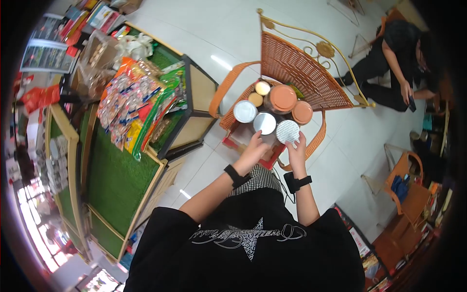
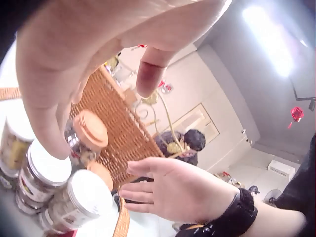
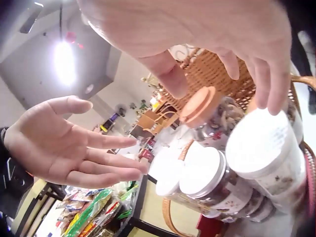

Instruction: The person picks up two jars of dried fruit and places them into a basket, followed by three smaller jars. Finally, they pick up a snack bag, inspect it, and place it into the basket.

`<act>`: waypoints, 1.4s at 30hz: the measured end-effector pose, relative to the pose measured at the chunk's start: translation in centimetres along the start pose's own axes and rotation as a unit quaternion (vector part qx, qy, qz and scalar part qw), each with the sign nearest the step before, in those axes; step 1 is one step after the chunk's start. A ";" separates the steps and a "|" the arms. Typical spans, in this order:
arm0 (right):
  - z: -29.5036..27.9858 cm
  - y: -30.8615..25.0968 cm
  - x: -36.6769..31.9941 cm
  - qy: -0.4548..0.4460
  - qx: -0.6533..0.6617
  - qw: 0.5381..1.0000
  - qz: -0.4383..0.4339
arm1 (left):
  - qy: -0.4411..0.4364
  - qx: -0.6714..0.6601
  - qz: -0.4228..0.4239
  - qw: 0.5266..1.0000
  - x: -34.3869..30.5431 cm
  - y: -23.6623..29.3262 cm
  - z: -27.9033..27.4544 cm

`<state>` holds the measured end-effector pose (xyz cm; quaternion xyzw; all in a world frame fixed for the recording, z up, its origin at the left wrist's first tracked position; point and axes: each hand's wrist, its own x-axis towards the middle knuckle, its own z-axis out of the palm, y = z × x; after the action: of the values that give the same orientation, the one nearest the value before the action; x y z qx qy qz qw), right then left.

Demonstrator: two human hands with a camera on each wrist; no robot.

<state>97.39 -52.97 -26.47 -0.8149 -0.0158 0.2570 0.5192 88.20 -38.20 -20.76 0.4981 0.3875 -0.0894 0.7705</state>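
Observation:
My left hand (image 1: 253, 151) reaches with its fingertips to the edge of the middle white-lidded jar (image 1: 264, 122); in the left wrist view its fingers slant down over a white lid (image 2: 48, 165). The fingertips of my right hand (image 1: 296, 152) lie at the rim of a jar with a patterned white lid (image 1: 287, 130), and the right wrist view shows them on that lid (image 3: 259, 140). Neither hand is curled round a jar. Close by stand another white-lidded jar (image 1: 245, 111), orange-lidded jars (image 1: 282, 98) and two small jars with pale lids (image 1: 262, 88).
The jars stand on a wicker chair (image 1: 301, 68) with curved armrests. A green-topped display stand (image 1: 119, 180) holds snack bags (image 1: 131, 104) at the left. At the upper right a seated person (image 1: 399, 53) holds a phone. Another chair (image 1: 411, 187) is at the right.

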 end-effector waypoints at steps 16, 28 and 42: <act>13.5 1.8 -18.4 -0.334 -0.066 0.919 -0.200 | 0.310 -0.204 0.213 0.904 -35.4 -15.1 -19.2; 24.4 -7.9 -32.9 -0.554 -0.211 0.726 -0.349 | 0.552 -0.347 0.265 0.710 -51.3 -30.2 -19.6; 39.8 -9.7 -38.1 -0.657 -0.206 0.631 -0.358 | 0.609 -0.369 0.243 0.658 -54.3 -31.1 -26.7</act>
<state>49.33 -26.32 -15.95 -0.4465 -0.6956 0.5084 0.2417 21.21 -44.54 -10.63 0.1919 0.6365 0.5752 0.4766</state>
